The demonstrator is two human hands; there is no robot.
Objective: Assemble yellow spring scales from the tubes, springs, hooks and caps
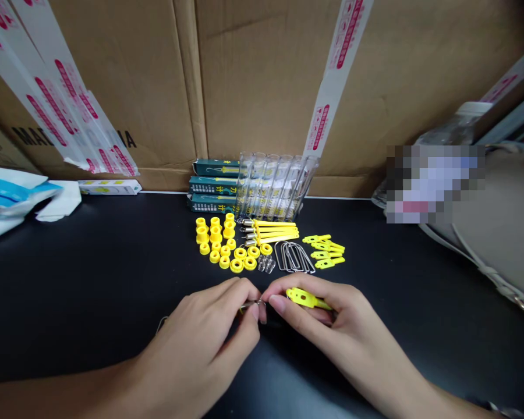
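Observation:
My left hand (pixel 209 331) is closed, with thumb and forefinger pinching a small metal wire piece (pixel 258 302) that has a ring-like end. Its exact kind is hidden by the fingers. A thin wire loop (pixel 160 323) shows behind the left hand. My right hand (pixel 327 317) is closed too. A flat yellow plastic tab (pixel 303 297) with holes lies held in its curled fingers, while its thumb and forefinger tips meet at the wire's end. Both hands' fingertips nearly touch, just in front of the laid-out parts.
Beyond the hands lie yellow collars (pixel 215 234), yellow rings (pixel 237 265), small springs (pixel 266 263), yellow rods with springs (pixel 273 231), metal wire loops (pixel 294 257) and yellow tabs (pixel 327 254). Clear tubes (pixel 271 186) stand before green boxes (pixel 212 186). A bottle and bag (pixel 498 233) sit right.

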